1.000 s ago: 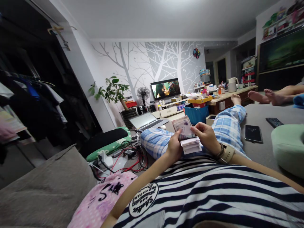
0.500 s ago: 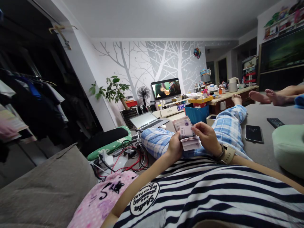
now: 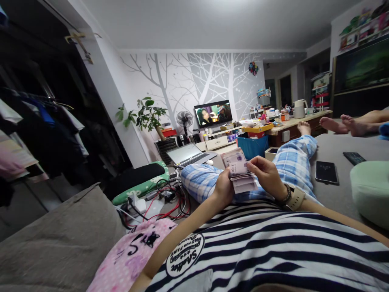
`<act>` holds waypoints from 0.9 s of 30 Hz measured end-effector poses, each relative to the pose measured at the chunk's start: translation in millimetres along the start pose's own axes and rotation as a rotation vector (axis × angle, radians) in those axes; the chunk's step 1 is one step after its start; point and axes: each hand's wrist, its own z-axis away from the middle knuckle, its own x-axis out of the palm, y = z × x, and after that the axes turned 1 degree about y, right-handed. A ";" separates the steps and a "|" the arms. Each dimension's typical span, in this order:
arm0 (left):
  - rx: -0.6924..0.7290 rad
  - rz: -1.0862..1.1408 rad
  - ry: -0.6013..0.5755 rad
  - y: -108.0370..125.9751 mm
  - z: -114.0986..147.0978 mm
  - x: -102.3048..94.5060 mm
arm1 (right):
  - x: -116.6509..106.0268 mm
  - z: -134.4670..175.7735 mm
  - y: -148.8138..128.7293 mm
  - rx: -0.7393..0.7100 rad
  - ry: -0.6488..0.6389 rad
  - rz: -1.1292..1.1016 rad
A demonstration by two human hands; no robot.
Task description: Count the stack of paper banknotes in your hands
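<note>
A stack of banknotes (image 3: 238,168) is held above my lap, folded over, with a "5" printed on the notes that face me. My left hand (image 3: 223,187) is closed around the left side of the stack. At its right edge my right hand (image 3: 266,174) pinches a note between thumb and fingers. A beige watch (image 3: 295,198) and a dark bracelet are on my right wrist. Beneath both hands lie my legs in blue checked trousers (image 3: 199,182).
An open laptop (image 3: 191,155) stands beyond my left knee, with tangled cables (image 3: 173,202) nearer. To the right lie a phone (image 3: 326,172), a remote control (image 3: 354,158) and a pale green cushion (image 3: 369,192). Another person's bare feet (image 3: 346,123) rest at the far right.
The upper notes have shifted slightly and more of the note behind shows. Both hands keep almost the same place and grip. The picture on the screen has changed.
</note>
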 end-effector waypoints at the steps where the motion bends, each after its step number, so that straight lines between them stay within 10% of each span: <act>1: 0.006 -0.003 -0.003 -0.2 -0.1 -0.2 | 0.1 0.1 -0.2 0.001 -0.001 -0.014; 27: 0.026 0.011 0.045 -3.7 -1.1 -1.9 | 2.6 2.8 -2.6 0.017 0.037 -0.094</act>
